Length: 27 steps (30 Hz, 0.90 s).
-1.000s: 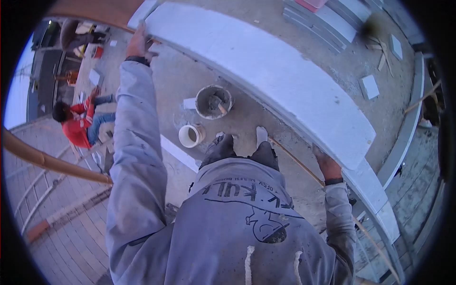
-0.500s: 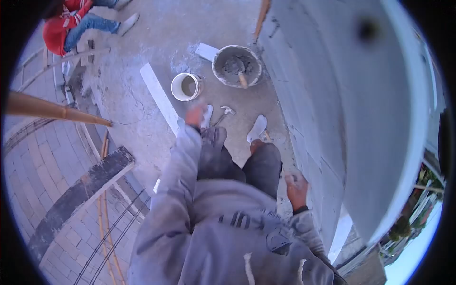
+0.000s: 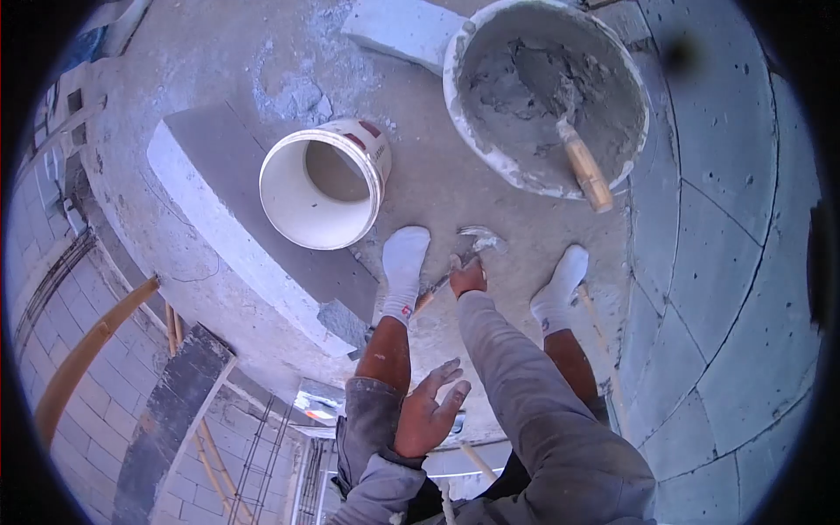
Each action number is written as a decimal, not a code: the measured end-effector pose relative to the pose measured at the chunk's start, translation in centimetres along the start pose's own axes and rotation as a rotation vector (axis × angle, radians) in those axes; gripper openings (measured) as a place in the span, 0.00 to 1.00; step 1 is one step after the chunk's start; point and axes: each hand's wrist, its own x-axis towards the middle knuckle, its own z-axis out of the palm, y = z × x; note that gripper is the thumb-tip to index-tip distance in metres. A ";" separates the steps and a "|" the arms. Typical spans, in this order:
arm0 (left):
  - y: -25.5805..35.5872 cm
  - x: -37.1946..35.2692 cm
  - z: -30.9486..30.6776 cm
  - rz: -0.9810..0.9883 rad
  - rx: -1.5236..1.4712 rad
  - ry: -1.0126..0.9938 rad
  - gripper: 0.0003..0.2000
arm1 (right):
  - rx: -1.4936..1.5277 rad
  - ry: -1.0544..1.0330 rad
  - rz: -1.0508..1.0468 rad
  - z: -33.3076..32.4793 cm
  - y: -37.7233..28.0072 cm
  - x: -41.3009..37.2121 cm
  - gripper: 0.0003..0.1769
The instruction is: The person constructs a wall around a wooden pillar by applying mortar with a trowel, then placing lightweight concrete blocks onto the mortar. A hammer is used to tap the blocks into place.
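Observation:
A hammer lies on the floor between my feet, its pale, mortar-smeared head [image 3: 481, 236] toward the bucket side and its handle [image 3: 424, 302] angled back toward my left foot. My right hand [image 3: 469, 276] reaches down to it, fingers curled at the shaft just below the head; the fingertips are partly hidden. By my left knee, my left hand [image 3: 429, 416] hangs with fingers and thumb apart, holding nothing. Ahead of my left foot a white bucket [image 3: 376, 162] with some liquid inside stands tilted-looking in this view. A round tub [image 3: 459, 114] of grey mortar holds a wooden-handled trowel [image 3: 584, 166].
A long pale block [image 3: 210, 192] lies left of the bucket, and another block [image 3: 402, 31] touches the tub's left side. A block wall [image 3: 726, 262] rises close on my right. At left are a bamboo pole [image 3: 96, 350] and a dark-faced beam [image 3: 171, 411].
I have bent down, so the floor, bucket and tub appear much nearer. My right hand has moved from beside my right thigh to the hammer. My left hand has drawn back to my left knee.

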 end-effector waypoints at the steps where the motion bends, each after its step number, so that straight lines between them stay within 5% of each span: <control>1: -0.3 -0.3 -0.4 -0.002 0.001 -0.010 0.16 | 0.000 0.004 0.009 -0.7 0.4 -0.9 0.40; 6: 0.0 0.6 -1.7 0.192 0.084 0.098 0.15 | 0.145 -0.061 0.045 -10.9 -3.0 -5.4 0.31; 9: -0.4 -0.8 -1.9 0.425 0.260 0.214 0.15 | 0.103 0.117 -0.075 -18.7 -4.1 -10.4 0.24; 11: 6.4 -2.8 -2.9 0.552 0.244 0.214 0.15 | 0.123 0.193 -0.183 -28.6 -6.4 -15.5 0.22; 14: 22.2 -12.0 -5.1 0.990 0.356 0.381 0.18 | 0.163 0.021 -0.441 -42.5 -9.0 -32.5 0.23; 16: 33.3 -19.1 -5.7 1.037 0.320 0.350 0.16 | 0.318 0.063 -0.551 -49.8 -8.4 -44.0 0.25; 17: 38.1 -22.0 -5.1 1.315 0.209 0.400 0.16 | 0.419 0.110 -0.586 -51.7 -7.2 -48.8 0.25; 20: 50.5 -32.2 -1.5 1.801 0.330 0.444 0.16 | 0.336 0.289 -0.594 -54.5 -2.1 -58.0 0.25; 22: 56.3 -37.2 2.3 1.962 0.455 0.303 0.16 | 0.401 0.368 -0.514 -53.5 1.5 -61.3 0.25; 24: 60.1 -41.2 6.6 2.038 0.669 0.367 0.19 | 0.481 0.450 -0.414 -51.3 5.3 -62.8 0.24; 27: 64.7 -42.0 11.3 1.824 1.234 0.589 0.25 | 0.817 0.450 -0.274 -47.0 9.8 -64.2 0.22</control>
